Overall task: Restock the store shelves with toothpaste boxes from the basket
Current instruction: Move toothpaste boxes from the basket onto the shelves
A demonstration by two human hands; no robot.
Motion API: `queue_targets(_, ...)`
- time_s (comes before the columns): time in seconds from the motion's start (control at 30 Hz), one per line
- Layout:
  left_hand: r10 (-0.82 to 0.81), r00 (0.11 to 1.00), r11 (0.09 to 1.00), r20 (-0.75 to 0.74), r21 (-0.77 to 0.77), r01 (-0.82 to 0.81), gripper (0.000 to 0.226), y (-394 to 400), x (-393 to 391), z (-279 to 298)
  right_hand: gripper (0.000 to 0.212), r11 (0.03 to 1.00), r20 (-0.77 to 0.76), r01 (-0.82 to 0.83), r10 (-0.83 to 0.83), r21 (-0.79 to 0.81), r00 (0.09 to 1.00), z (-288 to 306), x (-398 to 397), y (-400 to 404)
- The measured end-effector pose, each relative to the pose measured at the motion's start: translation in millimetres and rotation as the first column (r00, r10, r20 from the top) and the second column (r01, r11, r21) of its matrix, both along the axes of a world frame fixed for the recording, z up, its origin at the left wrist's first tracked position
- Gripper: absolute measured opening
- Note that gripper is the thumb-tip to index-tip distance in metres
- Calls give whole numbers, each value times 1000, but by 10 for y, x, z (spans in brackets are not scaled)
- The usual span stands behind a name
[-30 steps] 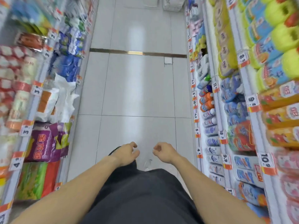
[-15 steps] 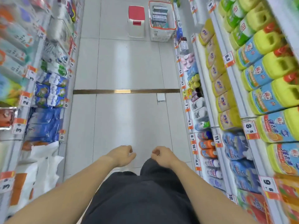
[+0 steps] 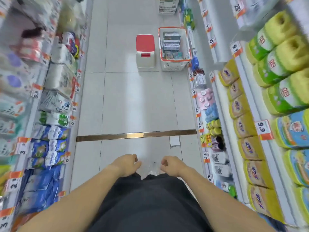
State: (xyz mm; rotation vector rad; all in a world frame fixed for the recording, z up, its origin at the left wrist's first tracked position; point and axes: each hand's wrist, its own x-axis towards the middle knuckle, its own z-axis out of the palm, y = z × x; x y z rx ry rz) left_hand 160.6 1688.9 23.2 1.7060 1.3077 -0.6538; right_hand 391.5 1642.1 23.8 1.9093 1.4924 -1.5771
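1. Standing on the tiled floor (image 3: 133,101) at the far end of the aisle, a white basket (image 3: 173,64) with an orange rim holds toothpaste boxes (image 3: 171,45) stacked flat in a row, their printed faces dark, blue and teal; finer print is too blurred to read.
2. The basket sits just beside the foot of the right shelves (image 3: 215,52), well apart from both hands, with open floor between.
3. The left hand (image 3: 125,164) and right hand (image 3: 172,165) hang low in front of the person's dark shorts (image 3: 150,201); the fingers (image 3: 164,162) of each are loosely curled and hold nothing.
4. A white stool (image 3: 145,51) with a red top stands just left of the basket, near it but not clearly touching.
5. A metal strip (image 3: 136,136) crosses the floor between the hands and the basket, with a small white floor plate (image 3: 174,141) at its right end.
6. A second basket (image 3: 168,5) shows at the top edge, farther along the aisle.
7. The left shelves (image 3: 41,123) carry soft packets with orange price tags; the right shelves carry yellow, green and blue wrapped packs.
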Motion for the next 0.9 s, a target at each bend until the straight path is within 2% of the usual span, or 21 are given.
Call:
queue_targets(0.17,49,998,999,48,-8,-48,40,1372,193,5,34,1000,34,-7,7,-4,999,-22,245,1484)
queue_targets(0.37,-6,997,999,75,-44,9,30,3195,315,-219,30,999,72,51,-50,-18,996,-243,280,3202)
queue_targets(0.47,-43,997,996,68,-75,48,34,4079,319,-149,35,997,83,51,-47,-50,995,-79,278,4037)
queue_targets(0.63,-162,987,986,22,-40,163,46,5585,468,-21,32,990,77,138,-141,42,987,62,417,5424)
queue_targets(0.9,-194,981,980,-21,-50,193,47,7709,1088,-202,31,983,29,185,-186,10,982,-233,864,7470)
